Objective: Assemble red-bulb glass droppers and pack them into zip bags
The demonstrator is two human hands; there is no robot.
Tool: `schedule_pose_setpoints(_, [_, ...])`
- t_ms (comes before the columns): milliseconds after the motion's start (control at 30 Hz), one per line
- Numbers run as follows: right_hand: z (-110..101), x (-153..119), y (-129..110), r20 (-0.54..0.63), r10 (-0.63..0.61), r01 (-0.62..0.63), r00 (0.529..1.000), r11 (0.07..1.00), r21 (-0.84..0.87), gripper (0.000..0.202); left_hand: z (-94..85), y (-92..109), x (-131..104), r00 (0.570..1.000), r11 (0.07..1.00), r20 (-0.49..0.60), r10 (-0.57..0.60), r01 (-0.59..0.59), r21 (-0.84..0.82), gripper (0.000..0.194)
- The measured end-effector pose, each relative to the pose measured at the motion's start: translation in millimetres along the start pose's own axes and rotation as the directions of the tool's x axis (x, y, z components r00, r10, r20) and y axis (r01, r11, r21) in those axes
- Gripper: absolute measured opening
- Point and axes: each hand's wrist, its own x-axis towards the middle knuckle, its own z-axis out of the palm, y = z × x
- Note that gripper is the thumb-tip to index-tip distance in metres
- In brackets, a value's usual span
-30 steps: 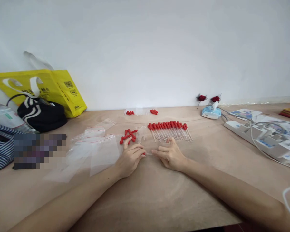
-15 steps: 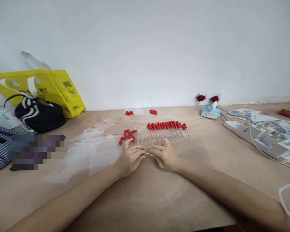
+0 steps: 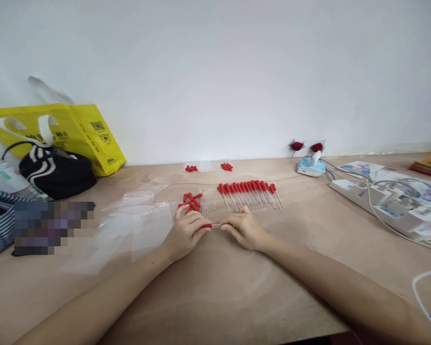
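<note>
My left hand point(image 3: 186, 234) is closed, pinching a red rubber dropper bulb point(image 3: 207, 225). From the bulb a clear, thin dropper tube point(image 3: 216, 225) runs level to my right hand point(image 3: 246, 231), whose fingers are closed on its other end. Just beyond my left hand lies a small pile of loose red bulbs point(image 3: 191, 200). Beside that pile several clear tubes point(image 3: 208, 199) rest on the table. Farther right, a row of droppers with red bulbs point(image 3: 249, 191) lies side by side, bulbs toward the wall.
Clear zip bags point(image 3: 136, 215) lie left of my hands. Near the wall rests a bag of bulbs and tubes point(image 3: 209, 166). A yellow bag point(image 3: 93, 139) and black cap point(image 3: 57, 172) stand left. On the right are a wipes pack point(image 3: 311, 167) and a power strip with cables point(image 3: 398, 211).
More of the red bulb and tube shows between my hands, since my left fingers have shifted left along it. My right hand keeps its grip on the tube.
</note>
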Motion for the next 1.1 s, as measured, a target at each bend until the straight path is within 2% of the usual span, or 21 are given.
schedule_pose_setpoints(267, [8.6,-3.2,-2.8,-0.078,-0.024,0.022,0.997,1.0,-0.02,0.023,8.0,8.1,-0.8,0.999,1.0,-0.039,0.007,-0.008,-0.025,0.016])
schedule_pose_setpoints(433, [-3.7,0.4,-10.7,0.012,-0.004,0.006,1.0,0.987,-0.163,0.02,2.6,4.4,1.0,1.0,1.0,0.015,0.01,-0.01,0.006,0.015])
schedule_pose_setpoints(533, [-11.3,6.0,-12.2,0.057,0.099,-0.082,0.994,0.968,-0.237,0.019,-1.5,-1.7,2.1,0.998,0.995,0.006,-0.068,0.067,0.075,0.017])
schedule_pose_setpoints(633, [-10.2,18.8,-4.5,0.054,0.337,-0.324,0.94,0.93,-0.172,0.022,-3.3,-8.0,1.5,0.965,0.958,-0.113,-0.237,0.251,0.139,0.044])
schedule_pose_setpoints(733, [-1.8,40.5,7.6,-0.052,0.537,-0.539,0.842,0.835,-0.11,0.019,-2.3,-11.5,-0.7,0.91,0.9,-0.169,-0.378,0.405,0.165,0.046])
schedule_pose_setpoints(800, [5.0,57.2,13.6,-0.14,0.573,-0.59,0.807,0.794,-0.148,0.02,-1.2,-11.8,-2.3,0.887,0.868,-0.157,-0.434,0.458,0.19,0.043])
schedule_pose_setpoints(867, [11.2,72.2,17.3,-0.179,0.588,-0.615,0.789,0.759,-0.214,0.022,-0.5,-11.0,-3.5,0.876,0.847,-0.131,-0.465,0.483,0.224,0.04])
schedule_pose_setpoints(1000, [20.2,89.4,22.3,-0.165,0.634,-0.65,0.756,0.696,-0.305,0.019,-2.5,-10.5,-4.0,0.856,0.809,-0.087,-0.51,0.511,0.291,0.034])
schedule_pose_setpoints(1100, [23.8,91.5,25.3,-0.162,0.635,-0.649,0.755,0.69,-0.321,0.02,-6.8,-13.5,-2.3,0.826,0.769,-0.056,-0.561,0.545,0.333,0.03])
